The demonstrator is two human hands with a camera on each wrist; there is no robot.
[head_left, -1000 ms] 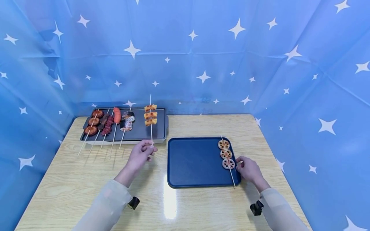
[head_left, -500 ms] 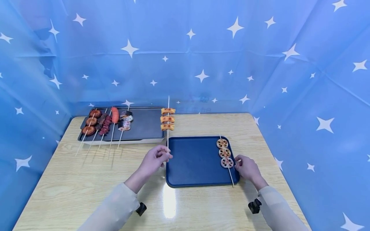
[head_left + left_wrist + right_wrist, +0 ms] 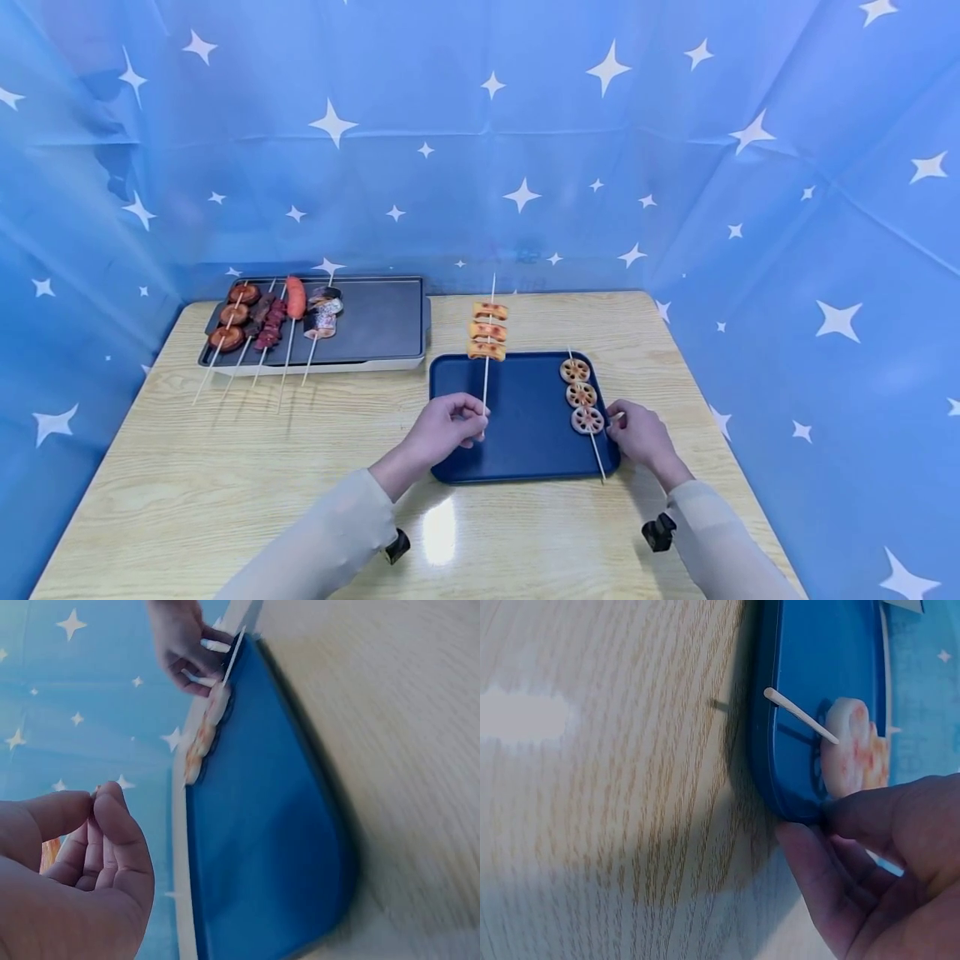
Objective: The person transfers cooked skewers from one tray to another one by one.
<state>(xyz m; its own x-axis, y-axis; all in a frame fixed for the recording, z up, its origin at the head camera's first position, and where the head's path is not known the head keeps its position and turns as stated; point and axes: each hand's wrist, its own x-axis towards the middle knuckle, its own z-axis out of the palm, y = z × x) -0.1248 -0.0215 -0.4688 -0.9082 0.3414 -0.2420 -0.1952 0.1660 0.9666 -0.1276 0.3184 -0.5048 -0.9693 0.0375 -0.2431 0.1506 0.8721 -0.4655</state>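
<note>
My left hand (image 3: 448, 429) pinches the lower end of a skewer with three browned yellow pieces (image 3: 487, 331), held upright over the left part of the blue tray (image 3: 517, 450). In the left wrist view, thumb and forefinger meet on the stick's tip, and the food is mostly hidden behind the hand. At the tray's right edge my right hand (image 3: 643, 435) grips the rim, thumb on the inner side and fingers outside, as the right wrist view shows. Beside that thumb a lotus root skewer (image 3: 581, 395) lies along the tray's right side, its stick poking over the front rim.
A dark grill plate (image 3: 378, 321) on a pale base stands at the back left. On its left half lie several skewers: round brown slices (image 3: 233, 315), dark meat (image 3: 271, 323), a sausage (image 3: 296, 298) and fish-like pieces (image 3: 322, 312). A starry blue curtain (image 3: 450, 167) surrounds the table.
My left hand has carried the yellow-piece skewer rightward from over the grill plate to over the blue tray. The right hand has stayed at the tray's rim.
</note>
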